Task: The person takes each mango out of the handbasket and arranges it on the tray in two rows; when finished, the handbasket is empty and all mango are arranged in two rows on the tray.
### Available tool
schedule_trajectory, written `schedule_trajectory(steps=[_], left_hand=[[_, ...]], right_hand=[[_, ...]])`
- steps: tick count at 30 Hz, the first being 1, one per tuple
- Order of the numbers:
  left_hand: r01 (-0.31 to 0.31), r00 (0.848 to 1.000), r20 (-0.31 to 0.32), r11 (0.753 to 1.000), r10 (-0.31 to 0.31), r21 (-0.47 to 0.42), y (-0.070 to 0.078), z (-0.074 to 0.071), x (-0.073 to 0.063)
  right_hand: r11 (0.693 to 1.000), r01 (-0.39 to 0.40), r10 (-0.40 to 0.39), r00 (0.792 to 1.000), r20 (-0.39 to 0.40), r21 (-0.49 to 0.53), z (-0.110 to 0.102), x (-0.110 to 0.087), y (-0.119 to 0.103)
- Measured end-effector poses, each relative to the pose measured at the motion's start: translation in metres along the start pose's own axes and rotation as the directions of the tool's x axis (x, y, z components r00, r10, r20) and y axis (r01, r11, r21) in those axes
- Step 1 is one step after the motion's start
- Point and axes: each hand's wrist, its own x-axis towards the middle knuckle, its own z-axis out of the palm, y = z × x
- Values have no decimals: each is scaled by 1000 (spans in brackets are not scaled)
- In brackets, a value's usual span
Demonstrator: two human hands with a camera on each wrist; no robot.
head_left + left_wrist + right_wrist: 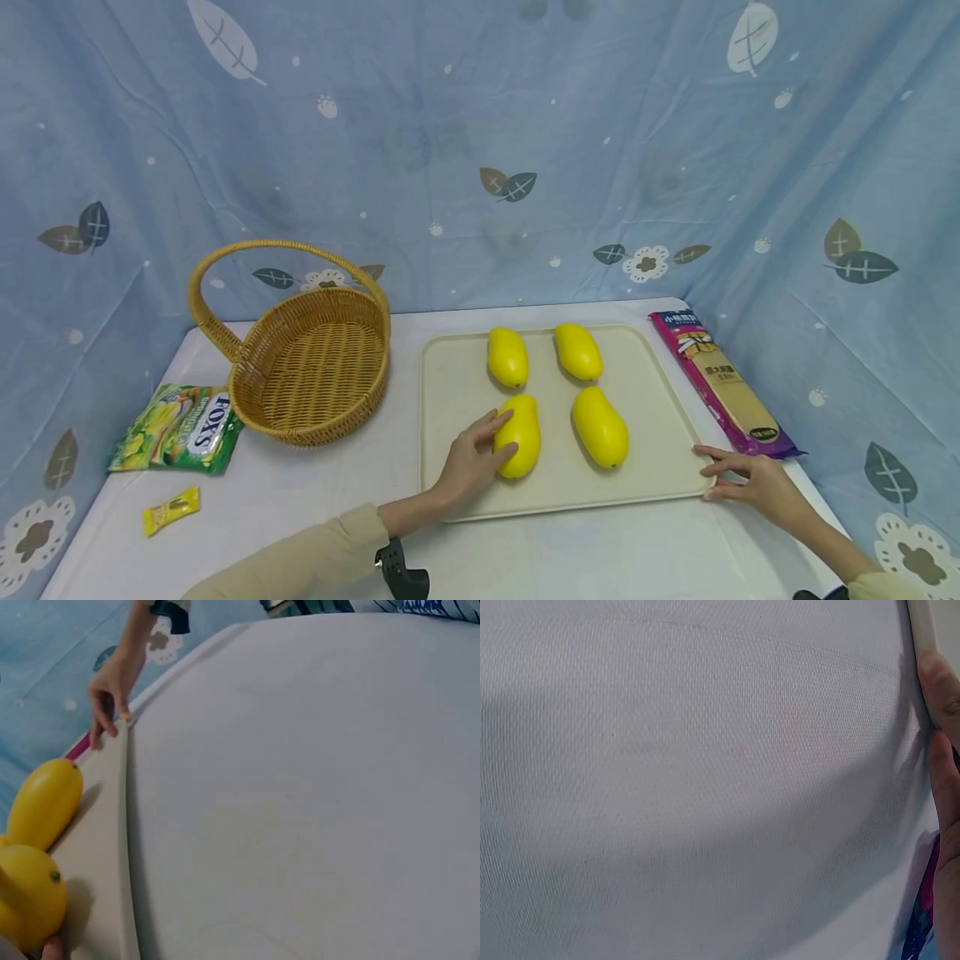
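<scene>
Fingers of the left hand [468, 467] are curled around the near left mango [519, 435] on the tray [450, 392]. The tray's near right corner is touched by the right hand [757, 483] with straight fingers. Three more mangoes are seen farther back.
</scene>
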Motion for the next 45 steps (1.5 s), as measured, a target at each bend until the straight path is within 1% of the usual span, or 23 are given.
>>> schedule_trajectory(steps=[4,8,13,17,22,27,31,40,42,45], left_hand=[[-4,1000,-16,999,3,-33,0,4,-3],[7,996,-87,998,-13,-62,1,10,-4],[44,980,-192,996,-59,-84,3,19,-6],[82,968,-226,990,-107,-117,6,25,-10],[90,966,-230,987,-120,-136,9,28,-15],[103,963,-235,986,-132,-129,8,26,-15],[129,959,-236,983,-157,-130,8,22,-14],[141,958,-231,980,-170,-139,7,17,-14],[148,957,-228,979,-177,-142,6,16,-14],[150,957,-225,976,-183,-155,7,13,-13]], right_hand=[[1000,2,-2,1000,-8,-8,0,0,0],[1000,0,0,1000,-13,-18,0,0,0],[1000,-13,13,1000,-6,-23,0,0,-2],[1000,-18,18,1000,-2,-25,0,-1,-3],[999,-37,37,999,-8,-37,0,-1,-5],[998,-51,51,999,-2,-33,0,-1,-4],[999,-41,41,999,-2,-27,1,-1,-3],[999,-22,22,1000,-4,-27,2,-1,-3],[999,-32,32,999,11,-20,3,0,-5],[998,-69,68,995,76,10,0,3,-9]])
